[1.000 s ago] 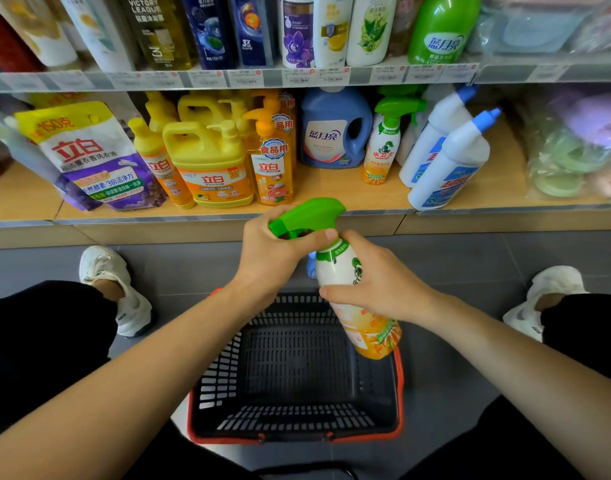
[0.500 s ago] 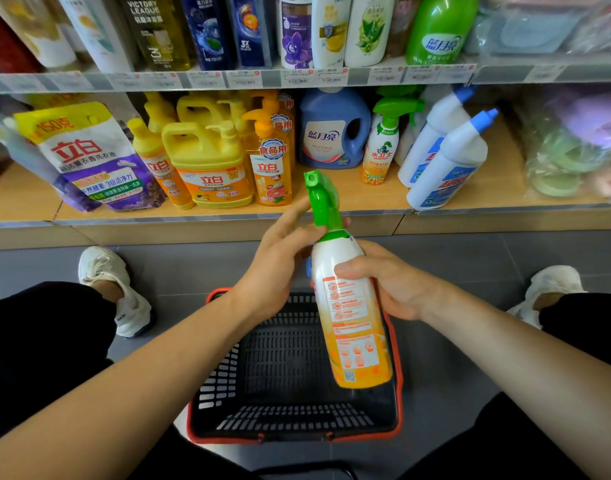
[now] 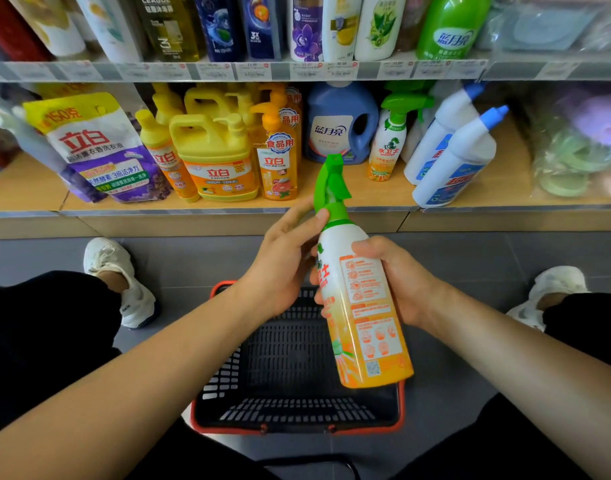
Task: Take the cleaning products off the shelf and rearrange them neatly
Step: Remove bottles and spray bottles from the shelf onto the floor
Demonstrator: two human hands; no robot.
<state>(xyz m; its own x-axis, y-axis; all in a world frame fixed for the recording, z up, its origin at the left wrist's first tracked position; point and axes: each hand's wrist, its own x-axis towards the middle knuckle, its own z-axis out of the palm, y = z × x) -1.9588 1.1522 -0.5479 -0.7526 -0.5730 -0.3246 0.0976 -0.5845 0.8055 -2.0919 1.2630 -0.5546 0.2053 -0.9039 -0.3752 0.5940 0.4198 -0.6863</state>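
Spray bottle (image 3: pixel 361 306) front and centre, held in the air above the shopping basket (image 3: pixel 297 422), with its base hanging over the basket's right side. It has a white shoulder that fades down into bright orange at the base, and a green trigger head on top. The back label faces the camera, showing rows of small orange instruction panels and a little square code near the bottom. A strip of red characters runs down its left edge.

Its long axis runs nearly upright in the view and leans a touch. The green head is up and away towards the lower shelf (image 3: pixel 332 197), and the orange base is down and nearer the person, off to the right. I cannot make out exactly which way the nozzle tip aims.

The right hand (image 3: pixel 401 282) grips the body of the bottle, thumb across the label side and fingers wrapped round behind. The left hand (image 3: pixel 280 268) is loose, fingers fairly straight, with one fingertip touching the green collar at the neck.

On the lower shelf behind, a matching sprayer (image 3: pixel 389 143) stands between a blue detergent jug (image 3: pixel 338 128) and two white bottles with blue caps (image 3: pixel 453 164). Further left are a yellow jug (image 3: pixel 214 157) and a refill pouch (image 3: pixel 99 150).
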